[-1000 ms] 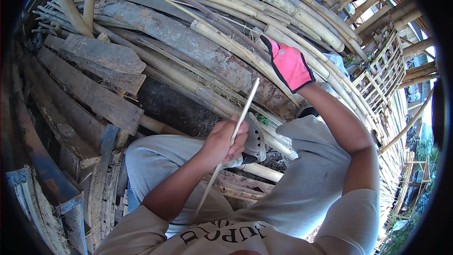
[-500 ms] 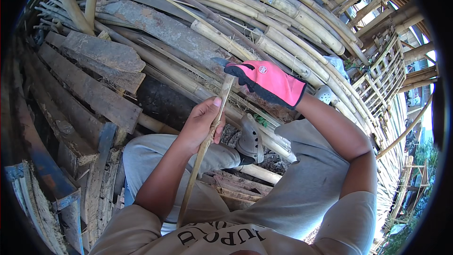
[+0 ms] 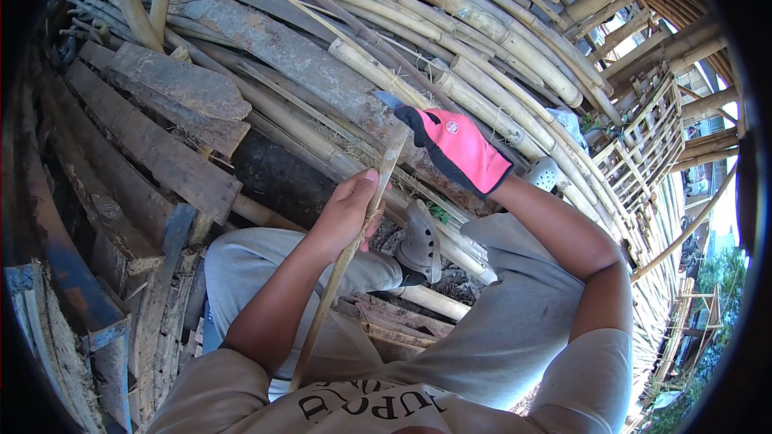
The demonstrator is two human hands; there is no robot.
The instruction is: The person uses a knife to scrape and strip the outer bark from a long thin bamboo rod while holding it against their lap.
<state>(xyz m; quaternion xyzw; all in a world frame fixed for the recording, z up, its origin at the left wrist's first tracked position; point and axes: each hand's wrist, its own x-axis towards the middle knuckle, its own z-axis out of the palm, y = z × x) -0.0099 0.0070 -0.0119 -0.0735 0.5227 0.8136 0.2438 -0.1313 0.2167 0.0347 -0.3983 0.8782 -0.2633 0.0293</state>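
My left hand (image 3: pixel 348 210) is bare and closed around a long bamboo strip (image 3: pixel 322 305). The strip slants from my lap up to its far end, which lies just beside my other hand. Around the strip, at my left fingers, there is a small knot or band of fibre. A pink and black glove covers my right hand (image 3: pixel 458 147), which is closed on a knife (image 3: pixel 388 100). Only the knife's short grey blade shows, pointing left past the strip's far end; its handle is hidden in the glove.
Bamboo poles (image 3: pixel 482 12) lie stacked across the far side. Rough wooden planks (image 3: pixel 153 137) pile up at left. My crossed legs in grey trousers (image 3: pixel 498 305) and a grey clog (image 3: pixel 419 245) sit below my hands. A bamboo lattice (image 3: pixel 639 130) stands at right.
My right hand has shifted slightly to the right with the knife, and more of the blade shows. The strip's far end has tilted a little to the right in my left hand.
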